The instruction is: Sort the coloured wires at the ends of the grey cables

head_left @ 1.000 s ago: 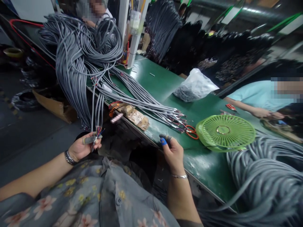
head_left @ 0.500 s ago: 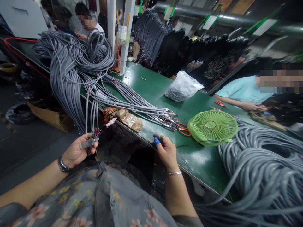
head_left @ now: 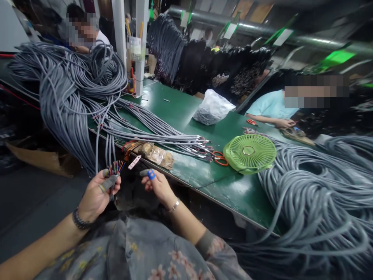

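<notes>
My left hand (head_left: 100, 190) is closed around the end of a grey cable, and thin coloured wires (head_left: 118, 167) fan out above its fingertips. Grey finger covers sit on its thumb and a finger. To its right, a short gap away, is my right hand (head_left: 159, 186), with blue tape on the thumb and a grey cover on the index finger. Its fingers are curled, thumb against index; whatever may be between them does not show. Several grey cables (head_left: 110, 149) hang over the table edge just behind my left hand.
On the green table (head_left: 171, 111) lie a heap of grey cables (head_left: 67, 85), a taped brown block (head_left: 155, 153), orange-handled scissors (head_left: 220, 158), a plastic bag (head_left: 214, 107) and a green fan (head_left: 250, 153). More coiled cable (head_left: 314, 194) lies right. A co-worker (head_left: 274, 105) sits across.
My right hand has moved left from beside the table edge toward my left hand. The left hand keeps hold of the cable, its wires now spread more upright. The view has shifted rightward.
</notes>
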`<state>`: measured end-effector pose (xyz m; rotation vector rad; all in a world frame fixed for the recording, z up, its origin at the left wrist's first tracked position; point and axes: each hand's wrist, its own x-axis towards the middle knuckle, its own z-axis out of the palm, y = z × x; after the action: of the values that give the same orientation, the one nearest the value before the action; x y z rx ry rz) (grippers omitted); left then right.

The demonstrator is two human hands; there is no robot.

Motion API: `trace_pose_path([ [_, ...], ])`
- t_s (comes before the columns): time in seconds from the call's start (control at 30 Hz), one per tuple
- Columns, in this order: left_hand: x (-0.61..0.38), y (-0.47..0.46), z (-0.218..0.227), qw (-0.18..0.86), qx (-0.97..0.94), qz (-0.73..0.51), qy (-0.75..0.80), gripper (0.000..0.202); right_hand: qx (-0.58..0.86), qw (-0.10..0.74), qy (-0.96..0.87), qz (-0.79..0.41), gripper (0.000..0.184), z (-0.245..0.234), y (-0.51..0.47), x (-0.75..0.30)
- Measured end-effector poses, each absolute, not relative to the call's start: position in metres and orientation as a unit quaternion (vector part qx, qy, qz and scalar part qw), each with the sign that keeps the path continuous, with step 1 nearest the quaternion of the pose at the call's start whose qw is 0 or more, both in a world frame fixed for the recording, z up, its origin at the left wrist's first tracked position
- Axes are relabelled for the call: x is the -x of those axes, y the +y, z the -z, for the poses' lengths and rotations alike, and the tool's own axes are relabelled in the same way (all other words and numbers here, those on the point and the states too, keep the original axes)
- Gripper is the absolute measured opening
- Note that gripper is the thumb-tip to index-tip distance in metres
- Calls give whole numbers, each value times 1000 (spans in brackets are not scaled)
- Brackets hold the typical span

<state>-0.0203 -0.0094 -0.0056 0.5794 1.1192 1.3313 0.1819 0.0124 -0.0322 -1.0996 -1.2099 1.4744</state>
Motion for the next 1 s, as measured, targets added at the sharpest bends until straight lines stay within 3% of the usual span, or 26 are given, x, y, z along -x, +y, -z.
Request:
trace_pose_path([
  [0.1,18,-8,9,612,-254,-572,483,34,465,442,-377,-668,56,35,41,-150],
  [0.73,15,-3,22,645,-247,-539,482,51,396,515,-153,-745,28,33,55,-124],
  [1.0,16,-6,27,645,-249,-536,485,44,368,499,-154,-769,40,41,53,-126],
])
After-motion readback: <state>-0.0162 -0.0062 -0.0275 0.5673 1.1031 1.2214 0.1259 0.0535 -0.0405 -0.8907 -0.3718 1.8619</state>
